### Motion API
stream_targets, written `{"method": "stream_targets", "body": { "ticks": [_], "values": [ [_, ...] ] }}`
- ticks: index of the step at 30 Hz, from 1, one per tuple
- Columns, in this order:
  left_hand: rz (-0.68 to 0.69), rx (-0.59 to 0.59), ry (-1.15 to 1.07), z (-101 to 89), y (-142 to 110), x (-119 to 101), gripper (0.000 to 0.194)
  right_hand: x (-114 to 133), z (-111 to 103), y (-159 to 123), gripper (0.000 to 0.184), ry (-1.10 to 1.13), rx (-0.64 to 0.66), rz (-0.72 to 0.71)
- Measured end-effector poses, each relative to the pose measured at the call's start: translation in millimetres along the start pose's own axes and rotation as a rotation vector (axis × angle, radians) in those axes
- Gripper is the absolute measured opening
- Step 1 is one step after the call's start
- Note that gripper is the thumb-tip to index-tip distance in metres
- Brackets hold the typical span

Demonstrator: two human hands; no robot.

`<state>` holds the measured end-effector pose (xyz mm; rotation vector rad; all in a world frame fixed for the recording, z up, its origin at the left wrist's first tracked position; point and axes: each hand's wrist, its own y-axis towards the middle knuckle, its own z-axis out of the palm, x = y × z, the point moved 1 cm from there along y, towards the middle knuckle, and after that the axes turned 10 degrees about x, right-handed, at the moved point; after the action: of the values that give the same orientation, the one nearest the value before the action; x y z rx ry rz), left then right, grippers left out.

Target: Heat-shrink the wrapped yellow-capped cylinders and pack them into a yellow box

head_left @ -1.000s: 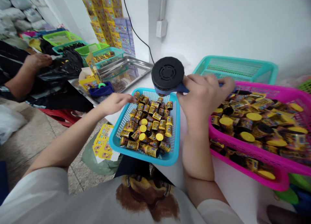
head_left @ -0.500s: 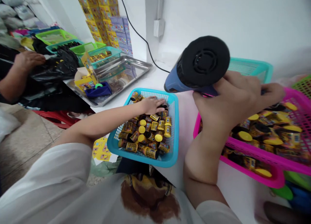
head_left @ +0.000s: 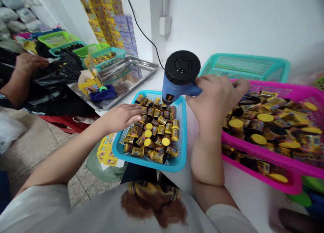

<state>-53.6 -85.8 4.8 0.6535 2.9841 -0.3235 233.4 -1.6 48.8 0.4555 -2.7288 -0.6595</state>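
My right hand (head_left: 215, 99) is wrapped round the handle of a blue and black heat gun (head_left: 174, 86), whose nozzle points down over the far right part of a blue plastic basket (head_left: 184, 142). Inside that basket lie many small yellow and dark cylinders (head_left: 161, 130), some with yellow caps facing up. My left hand (head_left: 123, 117) is over the basket's left rim, palm down with fingers stretched out, holding nothing. Whether its fingertips touch the cylinders I cannot tell.
Pink baskets (head_left: 255, 158) full of similar cylinders stand at the right, with a teal basket (head_left: 286, 67) behind. A metal tray (head_left: 146, 69) carries a yellow box and a blue tape dispenser (head_left: 103, 93). At far left, a co-worker's hand (head_left: 30, 62) is above a black bag. A cord runs along the wall.
The heat gun in my right hand has moved left and lower, over the basket. My left hand has drawn back leftward from the cylinders' middle to the rim.
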Motion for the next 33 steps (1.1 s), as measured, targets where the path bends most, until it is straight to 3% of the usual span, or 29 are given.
{"method": "stream_targets", "body": {
  "ticks": [5, 8, 10, 16, 22, 33],
  "values": [
    [-0.011, -0.211, -0.026, 0.2, -44.2, -7.1, 0.059, 4.1, 16.1, 6.9, 0.035, 0.061, 0.031, 0.040],
    [-0.030, -0.376, -0.020, 1.5, -66.3, -9.4, 0.048, 6.3, 24.3, 7.9, 0.034, 0.085, -0.015, 0.022],
    [-0.044, -0.422, -0.022, 3.2, -77.3, -9.5, 0.043, 7.1, 29.3, 8.4, 0.035, 0.092, -0.056, 0.012],
    [-0.020, -0.395, -0.030, 14.7, -93.7, -7.3, 0.035, 3.7, 34.2, 11.9, 0.035, 0.093, -0.054, -0.011],
    [-0.033, -0.370, -0.060, 29.6, -96.9, -7.9, 0.035, -2.0, 19.2, 9.7, 0.037, 0.062, 0.001, -0.081],
    [-0.002, -0.353, -0.048, 30.8, -98.0, -7.0, 0.035, 1.7, 11.6, 8.3, 0.034, 0.041, 0.082, 0.008]
  ]
}}
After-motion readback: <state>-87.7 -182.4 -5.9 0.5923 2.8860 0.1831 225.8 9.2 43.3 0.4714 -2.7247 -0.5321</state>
